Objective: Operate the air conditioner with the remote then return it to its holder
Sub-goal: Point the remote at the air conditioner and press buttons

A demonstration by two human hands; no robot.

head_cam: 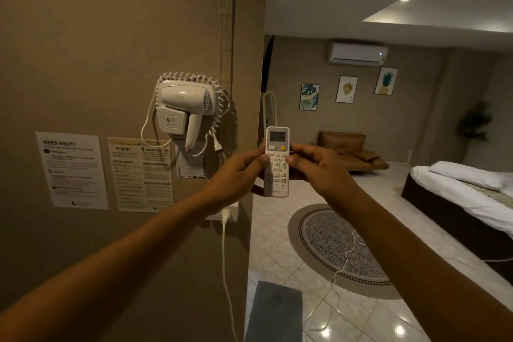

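Note:
A white remote (pixel 277 147) with a grey screen and a yellow button stands upright in front of me. My left hand (pixel 238 175) grips its left edge and back, thumb on the keypad. My right hand (pixel 319 166) holds its right side, thumb tip on the buttons. The white air conditioner (pixel 356 53) hangs high on the far wall with a small light lit at its right end. No remote holder is visible.
A wall corner (pixel 249 91) stands just left of the remote, carrying a white hair dryer (pixel 184 104), paper notices (pixel 75 169) and a plugged socket (pixel 226 214). Beyond lie a round rug (pixel 336 250), a bed (pixel 466 194), a brown sofa (pixel 352 151) and a grey mat (pixel 273 311).

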